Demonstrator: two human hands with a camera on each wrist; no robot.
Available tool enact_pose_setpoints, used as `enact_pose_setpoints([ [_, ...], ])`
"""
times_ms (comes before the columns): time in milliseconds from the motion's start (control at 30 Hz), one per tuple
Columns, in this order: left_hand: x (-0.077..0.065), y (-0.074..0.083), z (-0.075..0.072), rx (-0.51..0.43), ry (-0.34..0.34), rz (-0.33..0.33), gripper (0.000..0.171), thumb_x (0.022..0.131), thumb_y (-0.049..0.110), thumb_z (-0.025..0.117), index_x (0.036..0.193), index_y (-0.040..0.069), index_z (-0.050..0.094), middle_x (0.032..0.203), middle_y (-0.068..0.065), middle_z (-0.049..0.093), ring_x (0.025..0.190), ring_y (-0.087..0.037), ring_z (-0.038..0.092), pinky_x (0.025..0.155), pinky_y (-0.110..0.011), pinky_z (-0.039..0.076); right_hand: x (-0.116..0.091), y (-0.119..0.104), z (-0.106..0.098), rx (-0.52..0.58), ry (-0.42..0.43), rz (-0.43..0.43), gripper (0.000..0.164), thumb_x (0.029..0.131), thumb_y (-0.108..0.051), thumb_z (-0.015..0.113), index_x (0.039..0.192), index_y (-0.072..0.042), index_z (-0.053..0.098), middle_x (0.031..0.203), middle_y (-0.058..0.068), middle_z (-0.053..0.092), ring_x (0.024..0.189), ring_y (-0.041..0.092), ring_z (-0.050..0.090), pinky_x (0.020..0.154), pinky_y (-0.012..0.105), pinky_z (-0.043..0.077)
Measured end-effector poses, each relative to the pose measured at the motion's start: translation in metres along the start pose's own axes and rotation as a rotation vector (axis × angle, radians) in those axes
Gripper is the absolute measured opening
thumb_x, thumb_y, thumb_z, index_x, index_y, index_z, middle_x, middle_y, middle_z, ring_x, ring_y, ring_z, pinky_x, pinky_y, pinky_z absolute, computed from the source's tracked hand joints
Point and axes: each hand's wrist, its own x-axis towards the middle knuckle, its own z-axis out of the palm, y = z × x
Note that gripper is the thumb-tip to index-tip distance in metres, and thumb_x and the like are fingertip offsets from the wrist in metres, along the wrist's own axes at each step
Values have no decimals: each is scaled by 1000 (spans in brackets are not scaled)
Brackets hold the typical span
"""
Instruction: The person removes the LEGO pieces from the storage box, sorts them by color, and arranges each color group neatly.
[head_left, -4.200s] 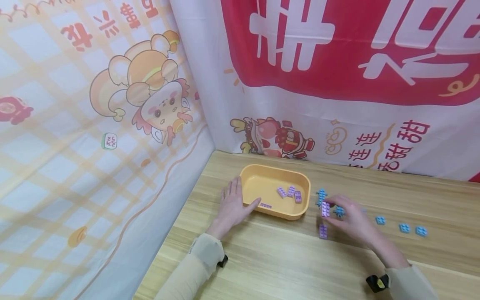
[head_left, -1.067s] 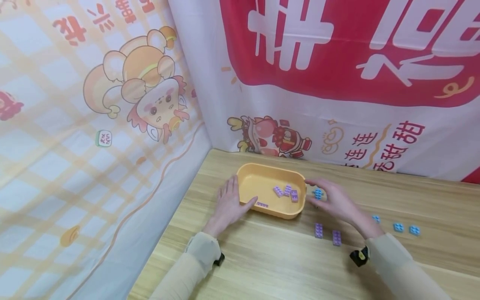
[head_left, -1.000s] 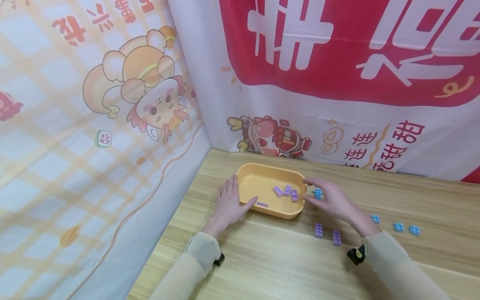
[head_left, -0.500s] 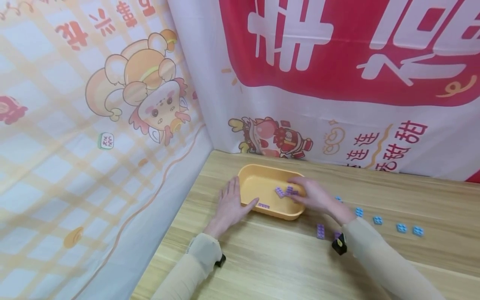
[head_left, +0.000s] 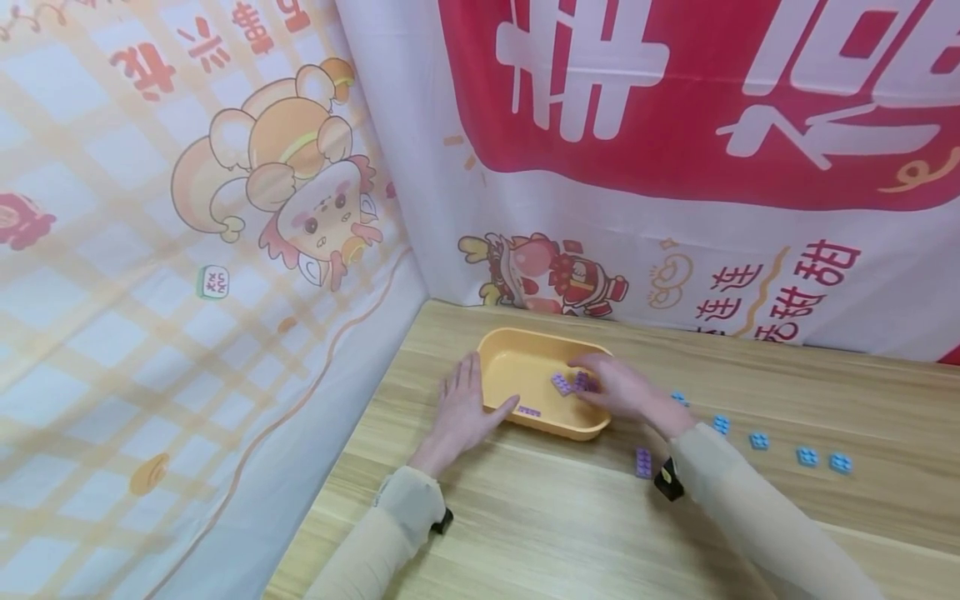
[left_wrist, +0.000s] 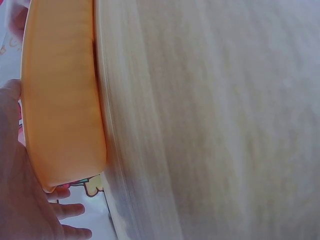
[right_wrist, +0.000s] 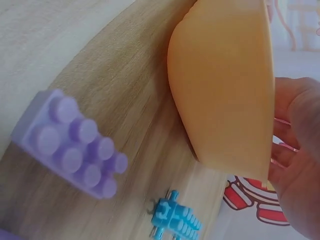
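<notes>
Work is, in my judgement, standing at the step of picking a brick out of the yellow-orange, rounded rectangular tray (head_left: 517,375) of plastic look. The right hand (head_left: 617,388) is lying over the tray's right end, its thumb and fingers bending around a purple studded toy brick (head_left: 581,380) — whether they are already pinching it, I cannot tell, because the tray wall is hiding the fingertips in the right wrist view. Just beside, a second purple brick (head_left: 562,384) is lying flat, and a third purple brick (head_left: 529,412) is resting near the front wall. The left hand (head_left: 459,417) is staying well apart from the right, its straight fingers touching the tray's left end and its thumb resting at the front rim. Outside, a purple rectangular brick (head_left: 643,462) and small blue studded bricks (head_left: 760,441) are lying on the wood-grained table (head_left: 525,517). The next move is probably calling for a firm pinch on one brick only, then a lift clear of the rim — with the left hand steadying the tray.
</notes>
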Motion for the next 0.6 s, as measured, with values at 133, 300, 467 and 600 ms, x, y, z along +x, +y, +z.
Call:
enact_pose_setpoints([
  [133,-1,1,-1,0,0,1,117,101,82,50,176,1,9,185,-21,15,172,-44,19,140,-63,19,9,-2,5,-70,-30,-10,52,95,-10,83,140,9,65,135,28,73,124,43,70,115,60,57],
  [300,0,1,0,8,-1,-1,119,100,85,47,176,2,9,185,-21,14,172,-43,19,141,-62,19,20,-1,12,-136,-86,28,54,98,-18,83,143,5,65,143,26,69,130,40,67,118,57,56],
  [467,0,0,0,1,0,2,119,100,84,49,176,2,8,185,-21,15,172,-43,20,141,-62,19,27,0,15,-153,-132,75,59,99,-21,81,150,1,62,156,27,61,146,45,58,127,61,47],
  [600,0,0,0,-3,2,0,119,100,83,51,176,2,8,185,-21,15,172,-43,20,141,-62,18,31,-1,18,-159,-159,90,65,99,-21,83,156,-3,58,160,27,57,151,46,54,131,64,41],
])
